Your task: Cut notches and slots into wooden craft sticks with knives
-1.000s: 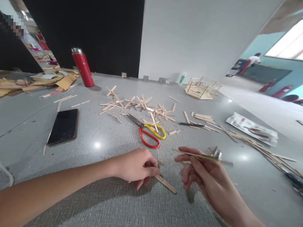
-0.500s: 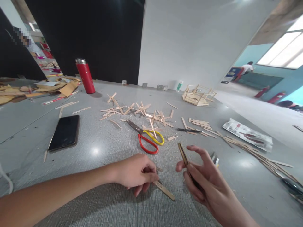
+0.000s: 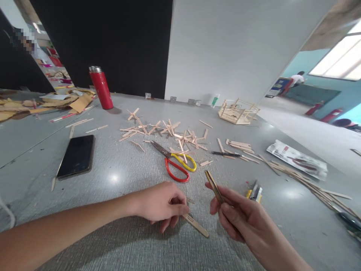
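Along the left of the table's [image 3: 36,162] far edge, I record cardboard scraps [image 3: 80,103]; nearer lies a dark phone [image 3: 76,155], face up, and back toward the partition stands a red flask [image 3: 101,90]. At mid-table are cut wood pieces [image 3: 169,130] in a loose scatter, with scissors [image 3: 168,153] beside them, blades toward the far edge.

On the near side, I find the left hand [image 3: 165,205] with thumb and fingers pinched on one end of a wooden stick [image 3: 200,228], its free end pointing rightward. The right hand [image 3: 234,214] is clamped about a narrow implement [image 3: 214,188], tip raised, apart from the stick; I cannot tell whether it carries a blade.

Behind that hand, toward the right edge, I note a wooden frame [image 3: 239,116], a yellow-and-silver object [image 3: 255,192], a white pouch [image 3: 296,158] and long strips [image 3: 313,182].

In my judgement, the stick could twist or split under side pressure, being gripped at one end only. Should the implement be sharp, a slip could reach the left fingers. The pouch bears printing, too small to read; I can make out no brand elsewhere.
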### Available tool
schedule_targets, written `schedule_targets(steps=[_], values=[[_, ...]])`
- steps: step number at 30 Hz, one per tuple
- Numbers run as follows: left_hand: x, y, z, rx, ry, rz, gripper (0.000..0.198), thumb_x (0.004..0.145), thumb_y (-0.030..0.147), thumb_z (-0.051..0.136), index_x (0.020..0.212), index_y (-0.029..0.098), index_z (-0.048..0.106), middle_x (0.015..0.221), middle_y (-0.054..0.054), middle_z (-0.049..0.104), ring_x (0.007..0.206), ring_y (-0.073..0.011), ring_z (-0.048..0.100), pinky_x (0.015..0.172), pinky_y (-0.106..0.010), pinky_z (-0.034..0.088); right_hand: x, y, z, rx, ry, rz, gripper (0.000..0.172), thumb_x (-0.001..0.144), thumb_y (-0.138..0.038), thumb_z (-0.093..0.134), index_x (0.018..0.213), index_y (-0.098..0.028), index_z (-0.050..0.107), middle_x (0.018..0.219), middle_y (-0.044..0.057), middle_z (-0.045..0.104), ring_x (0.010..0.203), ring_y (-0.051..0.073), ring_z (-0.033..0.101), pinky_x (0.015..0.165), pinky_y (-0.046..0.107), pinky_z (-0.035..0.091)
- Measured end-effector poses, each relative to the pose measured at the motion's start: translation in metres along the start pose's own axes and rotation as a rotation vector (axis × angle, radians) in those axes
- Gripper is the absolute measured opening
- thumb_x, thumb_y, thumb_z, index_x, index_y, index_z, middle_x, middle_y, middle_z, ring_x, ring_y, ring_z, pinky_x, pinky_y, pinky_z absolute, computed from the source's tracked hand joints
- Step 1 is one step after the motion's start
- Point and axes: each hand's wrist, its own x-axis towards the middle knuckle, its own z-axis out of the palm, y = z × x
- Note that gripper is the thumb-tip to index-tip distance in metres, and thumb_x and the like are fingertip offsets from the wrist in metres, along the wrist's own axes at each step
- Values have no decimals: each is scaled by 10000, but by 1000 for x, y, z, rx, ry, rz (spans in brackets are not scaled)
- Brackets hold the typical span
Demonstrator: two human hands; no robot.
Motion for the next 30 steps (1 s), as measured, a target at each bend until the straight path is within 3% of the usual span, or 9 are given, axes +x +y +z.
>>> schedule_targets(steps=[4,11,15,17,20,21,23,26,30], values=[[-1,1,0,-5,-1,0,321,1003,456,572,813,197,563,631,46,613,411,-80,556,345,-158,328,-2,-6,1,-47,-4,-43,432,1027,-475,607,1408,-272,624,984,51,639,725,144,504,641,289,457],[-2,4,0,0,-3,-8,344,1000,468,575,794,193,556,632,46,603,419,-76,551,366,-168,329,0,-5,1,23,-39,-52,378,1050,-468,571,1357,-252,613,982,49,640,690,132,518,583,267,455],[-2,3,-1,5,-11,-3,341,1017,446,554,792,189,558,658,37,618,434,-73,565,365,-167,329,-5,-5,3,42,72,10,383,1048,-495,564,1385,-324,499,738,-57,572,453,77,454,415,191,363],[-2,2,-2,2,-19,3,318,1025,420,544,808,189,564,664,34,626,433,-75,570,358,-168,329,-7,-6,2,116,84,35,306,1058,-507,519,1300,-320,536,710,-43,616,405,112,533,361,205,387],[-3,3,-2,-2,-25,16,295,1028,403,544,825,190,570,659,38,626,430,-76,573,352,-168,334,-6,-7,-3,297,103,-39,292,1028,-498,547,1203,-294,659,1056,115,768,838,292,768,586,375,617],[-3,3,-2,-3,-26,19,295,1028,403,546,826,190,573,660,38,625,432,-75,575,354,-167,334,-5,-7,-4,325,112,-69,291,1001,-484,594,1209,-300,682,1177,133,756,936,310,756,662,399,630],[-4,3,-3,-3,-27,25,300,1025,406,555,820,188,574,662,37,625,437,-74,580,360,-166,331,-2,-5,-5,313,117,-88,284,950,-454,687,1197,-312,701,1211,122,744,865,269,732,632,362,613],[-4,3,-3,-11,-26,31,298,1008,413,589,813,188,580,658,40,617,444,-73,583,364,-166,325,2,0,-4,258,104,-74,236,928,-443,737,1099,-286,691,927,49,720,545,133,576,440,242,471],[-3,2,-4,-37,-45,32,290,1006,400,597,809,187,582,656,44,615,442,-70,591,357,-159,332,2,8,-4,107,175,-105,285,917,-487,753,850,-230,651,657,-41,501,496,82,374,431,206,331]])
